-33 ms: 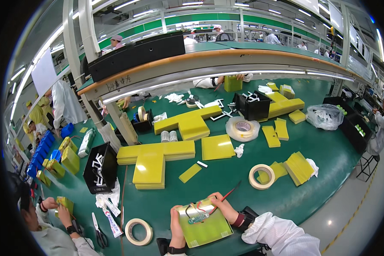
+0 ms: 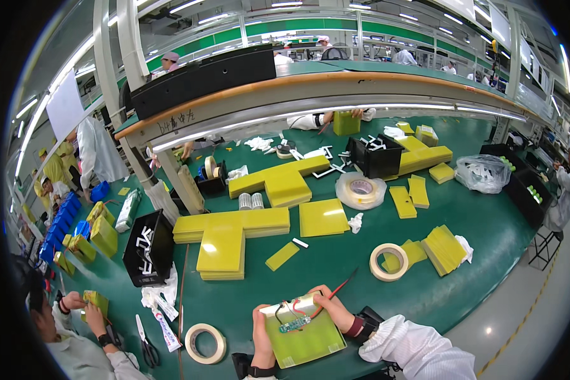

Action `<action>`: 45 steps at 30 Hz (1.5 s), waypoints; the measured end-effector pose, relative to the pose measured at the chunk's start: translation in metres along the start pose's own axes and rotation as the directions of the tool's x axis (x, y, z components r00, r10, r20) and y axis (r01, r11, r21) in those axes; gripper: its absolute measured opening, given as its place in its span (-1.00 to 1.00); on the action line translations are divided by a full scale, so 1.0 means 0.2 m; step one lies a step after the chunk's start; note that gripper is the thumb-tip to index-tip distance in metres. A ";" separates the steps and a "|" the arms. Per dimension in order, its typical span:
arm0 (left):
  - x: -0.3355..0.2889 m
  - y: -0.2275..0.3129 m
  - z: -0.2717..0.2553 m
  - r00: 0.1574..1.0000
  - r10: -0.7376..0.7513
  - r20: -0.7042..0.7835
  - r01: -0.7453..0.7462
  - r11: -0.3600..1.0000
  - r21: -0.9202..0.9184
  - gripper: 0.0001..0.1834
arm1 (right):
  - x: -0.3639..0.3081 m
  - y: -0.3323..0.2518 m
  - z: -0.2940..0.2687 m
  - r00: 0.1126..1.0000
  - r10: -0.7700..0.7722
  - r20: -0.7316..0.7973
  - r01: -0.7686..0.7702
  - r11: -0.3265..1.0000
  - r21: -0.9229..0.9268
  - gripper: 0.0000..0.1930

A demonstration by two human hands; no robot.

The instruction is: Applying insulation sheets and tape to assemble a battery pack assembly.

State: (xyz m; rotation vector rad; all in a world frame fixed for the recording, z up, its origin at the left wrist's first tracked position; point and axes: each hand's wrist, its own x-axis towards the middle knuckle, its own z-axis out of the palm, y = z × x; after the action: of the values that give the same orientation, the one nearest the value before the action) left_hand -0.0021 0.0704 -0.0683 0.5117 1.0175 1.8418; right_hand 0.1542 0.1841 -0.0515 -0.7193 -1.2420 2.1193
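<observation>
A yellow-green wrapped battery pack (image 2: 313, 347) is held between my two hands at the table's near edge. A small green circuit board (image 2: 295, 325) lies on its upper face, with red and black wires running to it. My left hand (image 2: 263, 334) grips the pack's left side, fingers mostly hidden behind it. My right hand (image 2: 334, 311) is closed on the upper right corner. A red lead with a dark tip (image 2: 343, 284) sticks out past my right fingers, toward the upper right.
Left of the pack lie a tape roll (image 2: 206, 344), scissors (image 2: 147, 342) and a white tube (image 2: 168, 333). Beyond are yellow sheet stacks (image 2: 223, 250), another tape roll (image 2: 388, 262) and a black bin (image 2: 149, 248). A co-worker's hands (image 2: 95, 316) hold a yellow block at left.
</observation>
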 end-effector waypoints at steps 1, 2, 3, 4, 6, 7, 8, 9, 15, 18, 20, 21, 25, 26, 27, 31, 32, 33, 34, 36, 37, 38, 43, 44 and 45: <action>-0.01 0.01 0.01 1.000 -0.008 -0.008 0.008 1.000 -0.003 -0.63 | -0.01 0.00 0.01 1.000 0.011 -0.003 -0.011 1.000 0.000 -0.72; -0.03 0.02 0.03 0.999 0.040 0.018 -0.041 0.998 0.047 -0.63 | -0.02 0.01 0.01 0.999 -0.046 0.003 0.046 0.999 -0.003 -0.73; -0.03 0.03 0.04 0.995 0.085 0.045 -0.089 0.991 0.097 -0.63 | -0.03 0.02 0.01 0.995 -0.102 0.009 0.102 0.995 -0.005 -0.74; -0.01 0.03 0.03 0.997 0.074 0.033 -0.077 0.993 0.094 -0.63 | -0.01 0.02 0.00 0.996 -0.086 0.005 0.086 0.996 -0.005 -0.74; -0.03 0.02 0.03 0.996 0.074 0.050 -0.076 0.997 0.032 -0.63 | -0.01 0.03 -0.01 0.990 -0.136 0.048 0.140 0.987 -0.081 -0.74; -0.03 0.03 0.03 0.995 0.101 0.018 -0.101 0.994 0.047 -0.63 | -0.02 0.01 -0.01 0.994 -0.093 0.051 0.098 0.988 -0.117 -0.73; -0.03 0.03 0.05 0.997 0.082 -0.005 -0.082 0.996 0.042 -0.63 | -0.03 -0.01 -0.01 0.996 -0.075 0.053 0.080 0.992 -0.100 -0.72; -0.02 0.03 0.05 0.998 0.057 0.008 -0.058 0.997 0.058 -0.63 | -0.03 -0.02 -0.01 0.997 -0.060 0.051 0.063 0.996 -0.066 -0.72; -0.03 0.04 0.04 0.999 -0.021 0.042 0.020 1.000 0.024 -0.66 | -0.03 -0.03 0.00 1.000 0.009 0.023 -0.009 1.000 -0.019 -0.74; -0.04 0.07 0.08 0.999 -0.043 0.011 0.043 0.999 -0.001 -0.66 | -0.04 -0.03 0.01 0.999 0.031 0.021 -0.030 0.999 -0.022 -0.74; -0.05 0.06 0.06 0.998 -0.060 -0.013 0.060 0.998 0.002 -0.66 | -0.06 -0.04 0.02 0.999 0.028 0.024 -0.028 0.999 -0.017 -0.73; -0.06 0.05 0.06 0.999 -0.042 -0.007 0.042 0.999 0.022 -0.66 | -0.07 -0.05 0.03 1.000 0.017 0.019 -0.016 0.999 -0.046 -0.71; -0.08 0.04 0.05 0.999 0.015 0.034 -0.019 0.994 0.105 -0.67 | -0.10 -0.04 0.01 0.999 -0.034 0.032 0.036 0.998 -0.060 -0.73; -0.10 0.06 0.05 1.000 0.012 0.025 -0.015 0.995 0.104 -0.67 | -0.11 -0.05 0.02 0.999 -0.025 0.034 0.027 0.998 -0.060 -0.73; -0.11 0.08 0.07 1.000 0.011 0.019 -0.013 0.994 0.104 -0.68 | -0.12 -0.06 0.04 0.996 -0.083 0.046 0.087 0.991 -0.103 -0.73; -0.14 0.11 0.09 0.988 0.143 0.063 -0.155 0.953 0.261 -0.69 | -0.15 -0.08 0.02 0.957 -0.264 0.117 0.285 0.930 -0.233 -0.63; -0.15 0.12 0.10 0.988 0.142 0.067 -0.155 0.953 0.260 -0.69 | -0.17 -0.07 0.02 0.928 -0.339 0.153 0.368 0.895 -0.254 -0.59; -0.16 0.12 0.10 0.973 0.205 0.104 -0.228 0.921 0.315 -0.68 | -0.19 -0.08 0.02 0.928 -0.339 0.153 0.368 0.897 -0.243 -0.53; -0.18 0.13 0.10 0.953 0.265 0.145 -0.301 0.881 0.365 -0.67 | -0.21 -0.07 0.03 0.927 -0.345 0.150 0.373 0.895 -0.246 -0.53; -0.21 0.12 0.10 0.950 0.277 0.147 -0.312 0.886 0.345 -0.63 | -0.24 -0.06 0.04 0.900 -0.393 0.191 0.429 0.877 -0.218 -0.52; -0.24 0.13 0.10 0.936 0.313 0.163 -0.352 0.857 0.375 -0.62 | -0.26 -0.08 0.04 0.899 -0.390 0.202 0.429 0.876 -0.219 -0.49; -0.26 0.13 0.10 0.920 0.347 0.179 -0.391 0.826 0.406 -0.61 | -0.27 -0.08 0.04 0.897 -0.397 0.197 0.435 0.873 -0.222 -0.49; -0.35 0.12 0.09 0.830 0.497 0.252 -0.551 0.668 0.499 -0.55 | -0.35 -0.07 0.00 0.754 -0.552 0.357 0.657 0.636 -0.405 -0.40; -0.38 0.12 0.08 0.830 0.495 0.256 -0.552 0.669 0.498 -0.55 | -0.38 -0.07 0.00 0.714 -0.580 0.392 0.700 0.580 -0.416 -0.40; -0.41 0.11 0.07 0.804 0.519 0.289 -0.589 0.635 0.499 -0.55 | -0.41 -0.06 0.00 0.693 -0.610 0.385 0.720 0.562 -0.406 -0.39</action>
State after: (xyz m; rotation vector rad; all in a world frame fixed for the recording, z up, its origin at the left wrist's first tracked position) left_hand 0.0349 0.0006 -0.0357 1.4308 1.4485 1.9659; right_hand 0.2136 0.1312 -0.0268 -0.1482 -1.8872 1.2148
